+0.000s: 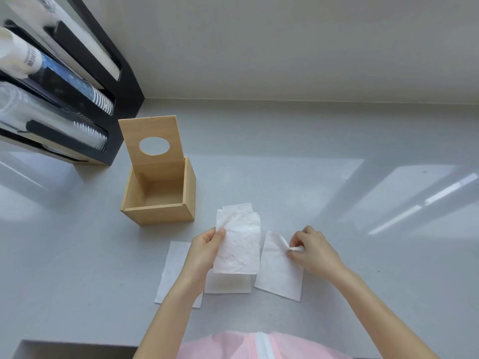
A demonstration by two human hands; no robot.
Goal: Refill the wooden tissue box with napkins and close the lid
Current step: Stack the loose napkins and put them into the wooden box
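Observation:
The wooden tissue box (158,215) stands open and empty on the grey counter, its lid (153,130) with an oval hole tipped up at the back. My left hand (206,246) holds a small stack of white napkins (239,242) above the counter, just right of the box. My right hand (315,248) pinches the upper right edge of another napkin (278,273) that lies flat. Two more napkins lie on the counter: one (172,268) under my left forearm, one (228,283) beneath the held stack.
A black cup dispenser rack (77,81) with stacked paper and plastic cups stands at the back left, close to the box. A white wall (285,47) bounds the counter behind. The counter's front edge and a pink garment (233,345) lie below my arms.

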